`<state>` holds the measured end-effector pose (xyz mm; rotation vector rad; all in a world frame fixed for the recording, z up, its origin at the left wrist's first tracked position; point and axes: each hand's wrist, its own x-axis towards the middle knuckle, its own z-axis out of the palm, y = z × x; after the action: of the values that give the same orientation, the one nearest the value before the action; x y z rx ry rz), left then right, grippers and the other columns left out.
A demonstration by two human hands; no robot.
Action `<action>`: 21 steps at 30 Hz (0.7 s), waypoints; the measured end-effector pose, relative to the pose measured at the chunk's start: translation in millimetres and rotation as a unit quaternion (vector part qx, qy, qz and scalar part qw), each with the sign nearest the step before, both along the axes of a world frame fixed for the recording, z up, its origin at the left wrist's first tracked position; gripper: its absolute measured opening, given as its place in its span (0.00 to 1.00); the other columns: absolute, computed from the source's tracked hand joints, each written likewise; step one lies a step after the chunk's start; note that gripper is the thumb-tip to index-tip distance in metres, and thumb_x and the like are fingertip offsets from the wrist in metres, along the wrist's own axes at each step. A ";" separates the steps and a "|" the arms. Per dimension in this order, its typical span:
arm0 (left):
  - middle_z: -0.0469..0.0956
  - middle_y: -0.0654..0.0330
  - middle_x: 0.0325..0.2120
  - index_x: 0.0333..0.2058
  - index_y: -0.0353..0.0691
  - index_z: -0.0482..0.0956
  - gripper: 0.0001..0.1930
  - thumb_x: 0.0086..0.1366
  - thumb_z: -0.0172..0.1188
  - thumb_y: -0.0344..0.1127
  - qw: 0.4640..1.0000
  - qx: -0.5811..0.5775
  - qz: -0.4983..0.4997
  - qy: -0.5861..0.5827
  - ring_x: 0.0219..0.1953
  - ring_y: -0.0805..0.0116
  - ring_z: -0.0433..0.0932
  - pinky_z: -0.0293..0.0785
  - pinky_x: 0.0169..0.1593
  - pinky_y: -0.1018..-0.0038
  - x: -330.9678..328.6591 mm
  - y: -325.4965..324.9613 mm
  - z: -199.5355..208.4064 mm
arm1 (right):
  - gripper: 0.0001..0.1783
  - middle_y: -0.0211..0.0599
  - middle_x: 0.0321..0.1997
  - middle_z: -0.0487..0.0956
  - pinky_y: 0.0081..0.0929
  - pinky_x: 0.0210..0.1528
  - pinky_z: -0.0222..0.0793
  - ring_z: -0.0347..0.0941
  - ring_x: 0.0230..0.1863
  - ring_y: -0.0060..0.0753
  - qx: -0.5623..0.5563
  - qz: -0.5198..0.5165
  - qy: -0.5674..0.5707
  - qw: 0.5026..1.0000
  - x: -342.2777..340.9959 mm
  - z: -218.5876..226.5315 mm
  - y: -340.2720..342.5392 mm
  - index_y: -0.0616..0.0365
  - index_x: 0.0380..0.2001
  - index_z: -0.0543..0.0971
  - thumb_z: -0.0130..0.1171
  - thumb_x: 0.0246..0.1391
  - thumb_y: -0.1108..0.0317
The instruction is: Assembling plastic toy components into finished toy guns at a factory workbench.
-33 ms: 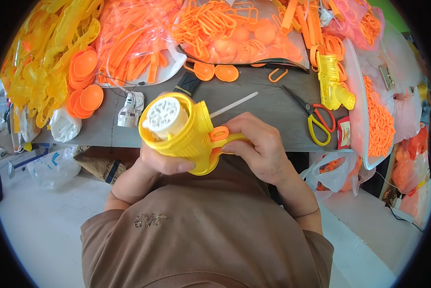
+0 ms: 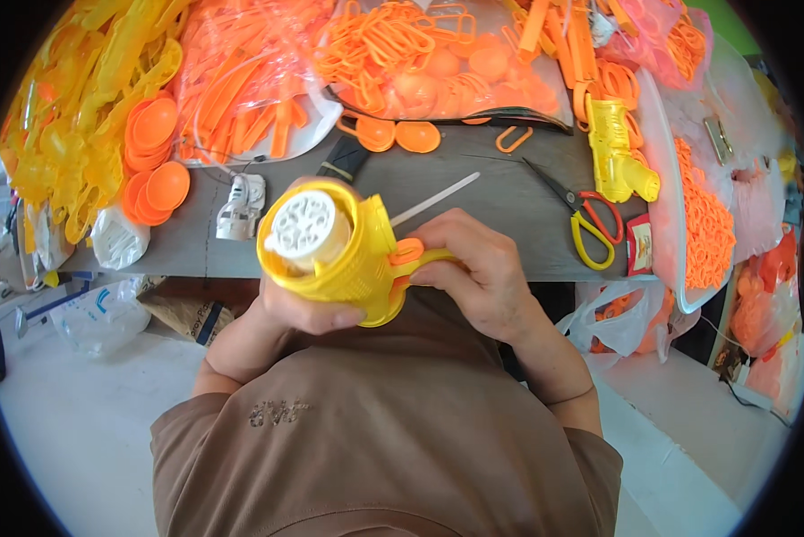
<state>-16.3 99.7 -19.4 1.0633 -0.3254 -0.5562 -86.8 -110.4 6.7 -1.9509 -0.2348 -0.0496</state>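
Note:
In front of my chest I hold a yellow plastic toy housing [image 2: 359,268], its wide round end tilted up toward the far left. A white round piece with holes in its face [image 2: 305,224] sits inside that end. My left hand [image 2: 302,309] is wrapped round the housing from the near left, thumb along its near side. With my right hand [image 2: 484,268] I pinch the yellow handle-like part that juts out to the right. A small orange piece [image 2: 408,251] sits where that part meets the body. The tips of several fingers are hidden.
Scissors with red and yellow handles [image 2: 590,224] and a second yellow housing [image 2: 610,152] lie right. A white stick [image 2: 438,197] and white part [image 2: 241,206] are beyond. Orange discs [image 2: 165,185], a bag of orange parts [image 2: 250,80] and a bin of orange links [image 2: 706,224] surround them.

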 end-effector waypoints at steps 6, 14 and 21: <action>0.72 0.50 0.39 0.49 0.34 0.60 0.43 0.30 0.69 0.37 0.994 -0.087 -0.066 -0.009 0.40 0.57 0.74 0.72 0.44 0.65 1.6 -8.7 2.6 | 0.14 0.40 0.31 0.74 0.29 0.35 0.69 0.73 0.33 0.40 -0.011 -0.040 -0.094 0.995 -4.1 -11.8 8.3 0.64 0.34 0.75 0.64 0.42 0.75; 0.73 0.45 0.37 0.49 0.33 0.59 0.42 0.30 0.66 0.37 0.996 -0.078 -0.044 -0.014 0.38 0.52 0.75 0.76 0.41 0.61 2.6 -17.2 -1.2 | 0.14 0.39 0.32 0.75 0.29 0.32 0.70 0.73 0.31 0.39 -0.011 -0.091 -0.173 0.981 -8.0 -19.7 3.7 0.63 0.33 0.77 0.65 0.40 0.73; 0.73 0.45 0.36 0.46 0.30 0.63 0.39 0.31 0.63 0.40 0.991 -0.098 -0.003 0.090 0.36 0.53 0.77 0.77 0.42 0.62 6.3 -21.8 6.4 | 0.09 0.39 0.34 0.74 0.27 0.33 0.70 0.73 0.32 0.35 0.107 -0.140 -0.157 0.972 -9.4 -11.5 2.3 0.62 0.32 0.78 0.63 0.45 0.76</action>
<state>-10.0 77.9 -13.1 0.8167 -0.2189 -0.6082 -96.2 -108.1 -4.8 -1.7415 -0.1511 -0.5504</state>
